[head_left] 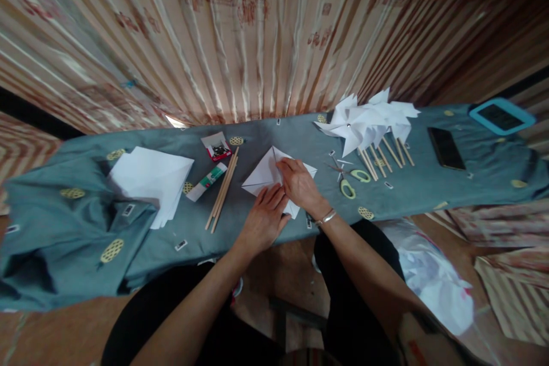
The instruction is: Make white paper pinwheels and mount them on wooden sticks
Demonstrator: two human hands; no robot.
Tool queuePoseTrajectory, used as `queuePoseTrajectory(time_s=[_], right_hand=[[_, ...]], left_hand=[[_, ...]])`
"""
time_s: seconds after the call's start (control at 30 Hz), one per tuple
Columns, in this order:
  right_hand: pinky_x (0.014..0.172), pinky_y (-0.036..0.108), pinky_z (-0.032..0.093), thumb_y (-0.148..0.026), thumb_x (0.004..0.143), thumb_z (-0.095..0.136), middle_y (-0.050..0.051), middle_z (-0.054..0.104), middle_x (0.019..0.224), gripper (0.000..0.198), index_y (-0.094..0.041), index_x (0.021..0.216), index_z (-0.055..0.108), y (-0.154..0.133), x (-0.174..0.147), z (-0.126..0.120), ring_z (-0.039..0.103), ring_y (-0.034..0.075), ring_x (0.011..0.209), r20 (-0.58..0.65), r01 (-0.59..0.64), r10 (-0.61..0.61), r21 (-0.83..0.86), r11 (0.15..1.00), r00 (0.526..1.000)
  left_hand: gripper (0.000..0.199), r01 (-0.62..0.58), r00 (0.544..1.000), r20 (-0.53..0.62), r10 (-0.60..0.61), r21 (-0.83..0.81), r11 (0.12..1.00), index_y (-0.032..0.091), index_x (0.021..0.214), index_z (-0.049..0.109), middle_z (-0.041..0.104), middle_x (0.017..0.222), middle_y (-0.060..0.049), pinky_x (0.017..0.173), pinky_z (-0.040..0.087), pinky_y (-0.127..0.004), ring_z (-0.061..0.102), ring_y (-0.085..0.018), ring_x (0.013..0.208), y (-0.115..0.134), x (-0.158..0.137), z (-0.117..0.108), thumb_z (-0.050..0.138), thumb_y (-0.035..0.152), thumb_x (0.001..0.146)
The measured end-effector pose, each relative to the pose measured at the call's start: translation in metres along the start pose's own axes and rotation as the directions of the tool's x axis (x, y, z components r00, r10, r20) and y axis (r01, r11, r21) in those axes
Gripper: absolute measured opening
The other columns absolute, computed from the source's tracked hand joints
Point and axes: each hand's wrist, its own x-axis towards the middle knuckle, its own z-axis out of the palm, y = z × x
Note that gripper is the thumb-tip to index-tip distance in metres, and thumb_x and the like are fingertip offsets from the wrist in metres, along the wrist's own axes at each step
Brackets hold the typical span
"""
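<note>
A white square sheet of paper, with cuts or creases running in from its corners, lies on the cloth-covered table in front of me. My left hand rests on its near side, fingers stretched out flat. On the paper's middle, my right hand has its fingers bent and pressed together at the paper; the fingertips are partly hidden. To the right lie green-handled scissors, open, beside thin white strips. Several white paper pinwheels on wooden sticks are heaped further right.
Left of the sheet are loose wooden sticks, a green-and-white box, an open red-and-white box with dark contents, and stacked white paper. A phone and a blue-framed device lie far right. A plastic bag stands below.
</note>
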Motion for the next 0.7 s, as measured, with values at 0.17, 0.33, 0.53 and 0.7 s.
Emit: queuePoseTrajectory(time_s=[0.17,0.33,0.53,0.7], right_hand=[[0.104,0.043,0.042,-0.007,0.093,0.039,0.021,0.062,0.128,0.039,-0.005,0.125,0.062,0.004,0.017,0.005,0.053,0.030,0.118,0.018,0.000,0.001,-0.052,0.999,1.000],[0.102,0.042,0.045,-0.008,0.093,0.037,0.018,0.064,0.125,0.039,-0.009,0.122,0.064,0.010,0.032,0.012,0.056,0.028,0.111,-0.019,-0.013,0.012,-0.052,0.999,1.000],[0.100,0.043,0.048,-0.009,0.093,0.038,0.018,0.065,0.123,0.039,-0.011,0.121,0.065,0.011,0.044,0.013,0.057,0.029,0.108,-0.052,-0.034,0.033,-0.019,0.999,0.998],[0.104,0.043,0.046,-0.008,0.091,0.038,0.017,0.068,0.124,0.042,-0.011,0.125,0.063,0.019,0.048,0.005,0.061,0.028,0.113,-0.042,-0.042,0.043,0.022,0.999,0.998]], left_hand=[[0.048,0.006,1.000,-0.010,-0.006,-0.016,1.000,0.012,0.141,0.049,0.053,0.148,-0.017,0.120,0.029,-0.050,0.041,-0.028,0.144,0.001,0.001,0.000,0.053,0.031,0.097],[0.048,0.003,1.000,-0.029,-0.005,-0.042,0.999,0.012,0.141,0.049,0.054,0.146,-0.017,0.120,0.030,-0.050,0.040,-0.027,0.145,-0.001,-0.001,0.003,0.052,0.030,0.097],[0.045,-0.001,0.999,-0.033,-0.001,-0.045,0.999,0.011,0.138,0.052,0.053,0.148,-0.017,0.119,0.031,-0.051,0.041,-0.029,0.144,-0.001,-0.002,0.002,0.051,0.032,0.098],[0.045,0.005,1.000,-0.021,-0.006,-0.047,0.999,0.011,0.138,0.053,0.052,0.149,-0.017,0.119,0.031,-0.051,0.040,-0.029,0.145,0.000,-0.002,0.000,0.052,0.031,0.098]])
